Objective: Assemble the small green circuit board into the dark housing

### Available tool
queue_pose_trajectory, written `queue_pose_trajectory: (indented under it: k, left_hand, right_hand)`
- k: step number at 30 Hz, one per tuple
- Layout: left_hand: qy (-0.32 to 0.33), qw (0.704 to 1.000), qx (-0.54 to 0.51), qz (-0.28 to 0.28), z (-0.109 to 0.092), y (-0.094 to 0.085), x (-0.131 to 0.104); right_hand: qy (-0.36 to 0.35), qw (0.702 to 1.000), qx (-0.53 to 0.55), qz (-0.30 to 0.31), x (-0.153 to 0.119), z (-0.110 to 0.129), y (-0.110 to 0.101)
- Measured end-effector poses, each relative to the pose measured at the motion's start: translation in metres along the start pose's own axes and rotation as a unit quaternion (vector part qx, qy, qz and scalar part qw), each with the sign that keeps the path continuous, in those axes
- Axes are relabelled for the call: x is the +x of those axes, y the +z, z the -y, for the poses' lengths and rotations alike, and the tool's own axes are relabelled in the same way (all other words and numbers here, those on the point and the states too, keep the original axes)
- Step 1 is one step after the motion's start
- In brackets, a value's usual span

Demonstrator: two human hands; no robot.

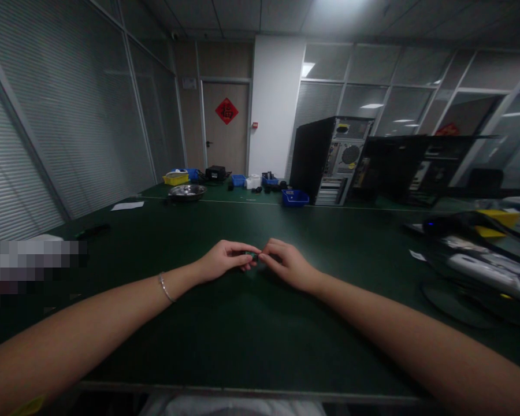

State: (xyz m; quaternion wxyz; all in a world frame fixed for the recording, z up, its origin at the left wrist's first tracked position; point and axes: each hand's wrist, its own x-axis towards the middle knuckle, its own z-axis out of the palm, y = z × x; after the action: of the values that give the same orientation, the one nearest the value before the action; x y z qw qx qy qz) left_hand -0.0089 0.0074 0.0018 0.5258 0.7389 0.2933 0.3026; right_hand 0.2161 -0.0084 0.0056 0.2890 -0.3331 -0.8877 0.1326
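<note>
Over the middle of the dark green tabletop (251, 323), my left hand (219, 260) pinches a small green piece (251, 255) between thumb and fingers. It looks like a little circuit board with dark parts, but it is too small to make out fully. My right hand (286, 264) meets it at the right end, thumb and fingertips pressed together. Whatever those right fingertips hold, if anything, is hidden. A silver bracelet (165, 288) circles my left wrist.
At the back stand a metal bowl (187, 192), a yellow basket (175, 178), a blue bin (295, 198) and a black computer tower (325, 156). White paper (127, 205) lies back left. A power strip (481, 273) with cables (446, 312) lies on the right.
</note>
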Motion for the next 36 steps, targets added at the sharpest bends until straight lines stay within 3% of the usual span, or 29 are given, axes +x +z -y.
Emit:
queue_pose_trajectory:
  k: [4, 17, 26, 31, 36]
  left_hand:
    - [-0.001, 1.0, 0.01, -0.019, 0.001, 0.001, 0.0]
    - [0.014, 1.0, 0.0, -0.001, 0.005, 0.0, 0.002]
    - [0.037, 0.992, -0.1, -0.063, 0.009, 0.002, 0.004]
    - [0.027, 0.991, -0.119, -0.055, 0.01, 0.003, 0.004]
    - [0.017, 0.995, -0.068, -0.064, 0.003, 0.005, 0.002]
  right_hand:
    - [0.005, 1.0, -0.008, -0.013, 0.001, 0.0, 0.001]
    - [-0.006, 1.0, -0.001, -0.012, 0.002, 0.0, 0.002]
    - [0.02, 0.999, -0.004, -0.048, 0.001, 0.001, 0.002]
    - [-0.01, 0.998, 0.019, -0.055, 0.001, 0.006, -0.001]
    - [-0.051, 0.998, 0.037, -0.031, 0.001, 0.009, -0.002]
